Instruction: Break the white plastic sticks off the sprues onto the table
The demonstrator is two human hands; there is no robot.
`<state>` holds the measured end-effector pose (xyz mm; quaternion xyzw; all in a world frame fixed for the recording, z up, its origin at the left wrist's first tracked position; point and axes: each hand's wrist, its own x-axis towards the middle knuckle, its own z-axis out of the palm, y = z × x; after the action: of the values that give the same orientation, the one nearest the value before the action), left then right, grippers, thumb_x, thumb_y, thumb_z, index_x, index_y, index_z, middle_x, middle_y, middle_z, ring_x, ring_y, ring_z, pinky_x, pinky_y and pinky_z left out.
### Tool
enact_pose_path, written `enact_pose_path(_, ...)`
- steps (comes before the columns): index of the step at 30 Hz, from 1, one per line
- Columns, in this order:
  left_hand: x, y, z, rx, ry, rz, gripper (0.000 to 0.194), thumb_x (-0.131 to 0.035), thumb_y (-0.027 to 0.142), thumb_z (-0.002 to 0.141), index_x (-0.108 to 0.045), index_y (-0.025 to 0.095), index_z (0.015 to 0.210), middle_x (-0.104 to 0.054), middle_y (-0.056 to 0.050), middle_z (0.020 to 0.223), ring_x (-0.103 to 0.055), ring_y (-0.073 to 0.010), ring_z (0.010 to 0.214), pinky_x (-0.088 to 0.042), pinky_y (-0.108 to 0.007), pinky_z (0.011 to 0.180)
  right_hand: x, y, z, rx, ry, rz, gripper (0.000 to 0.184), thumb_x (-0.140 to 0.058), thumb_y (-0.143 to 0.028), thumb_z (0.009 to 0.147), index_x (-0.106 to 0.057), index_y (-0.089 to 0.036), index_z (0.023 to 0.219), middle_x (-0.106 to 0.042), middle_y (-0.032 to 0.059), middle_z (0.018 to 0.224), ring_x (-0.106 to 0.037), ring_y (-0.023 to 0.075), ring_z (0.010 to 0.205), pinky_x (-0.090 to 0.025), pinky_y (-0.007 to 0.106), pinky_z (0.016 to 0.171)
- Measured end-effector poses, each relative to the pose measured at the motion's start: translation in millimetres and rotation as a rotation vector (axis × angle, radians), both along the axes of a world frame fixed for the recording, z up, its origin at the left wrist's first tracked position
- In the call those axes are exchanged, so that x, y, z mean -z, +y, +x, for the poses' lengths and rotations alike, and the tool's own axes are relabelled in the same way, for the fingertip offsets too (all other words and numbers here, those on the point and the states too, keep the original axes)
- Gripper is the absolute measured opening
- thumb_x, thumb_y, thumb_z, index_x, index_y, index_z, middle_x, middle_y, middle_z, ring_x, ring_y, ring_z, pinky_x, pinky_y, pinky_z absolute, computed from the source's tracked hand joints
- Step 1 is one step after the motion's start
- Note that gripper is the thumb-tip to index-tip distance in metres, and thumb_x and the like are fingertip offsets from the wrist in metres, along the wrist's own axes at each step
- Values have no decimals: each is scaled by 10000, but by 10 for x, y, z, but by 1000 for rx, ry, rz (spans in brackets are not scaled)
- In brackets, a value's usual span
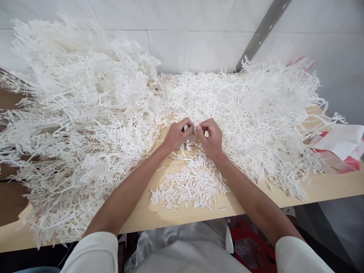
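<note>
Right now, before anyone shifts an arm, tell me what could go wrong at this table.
The loose pile of short white pieces lies near the front edge of the table, close to the right forearm; a brush could sweep some off. The left branching heap reaches that edge too, so strands might slip over. Both hands work among look-alike white bits, so short ones could get mixed up with branches.

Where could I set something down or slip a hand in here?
The table shows bare along its front edge: right of the right forearm, before the right heap and wrapper, and in a narrow patch between the left forearm and the stick pile. Crowded: under the left heap, and behind the left hand and right hand.
</note>
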<state>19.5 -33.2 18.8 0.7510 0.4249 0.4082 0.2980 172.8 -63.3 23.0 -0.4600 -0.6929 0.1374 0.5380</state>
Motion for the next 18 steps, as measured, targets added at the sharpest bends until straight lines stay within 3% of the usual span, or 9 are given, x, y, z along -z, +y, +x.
enact_pose_path(8,67,10,-4,10,122,119,212,-483,355,962,-651,226,979,-732,-1,889,-649,-115,768,-465,-240,722,2,29,-24,40,165,-334,281,-582,-417,889,-562,-204,707,-506,-44,635,-432,88,587,-350,267,566)
enact_pose_path(10,86,5,-3,12,166,135,243,-468,372,969,-659,225,997,-744,-11,918,-664,-122,785,-482,-246,738,3,36,-24,44,126,-352,313,-595,-426,873,-527,-202,665,-469,-50,599,-401,88,569,-325,268,551)
enact_pose_path(15,148,-3,19,36,271,196,245,-465,277,948,-647,221,1101,-745,-39,1069,-689,-157,950,-513,-284,845,-11,31,4,59,65,-356,287,-549,-266,845,-417,-204,598,-375,-63,542,-346,84,539,-287,271,547)
enact_pose_path(18,174,2,28,54,289,243,253,-457,297,952,-643,211,1100,-738,-51,1094,-684,-161,987,-515,-288,867,-31,20,29,18,63,-349,295,-538,-294,849,-427,-204,592,-383,-57,537,-355,89,536,-288,279,549)
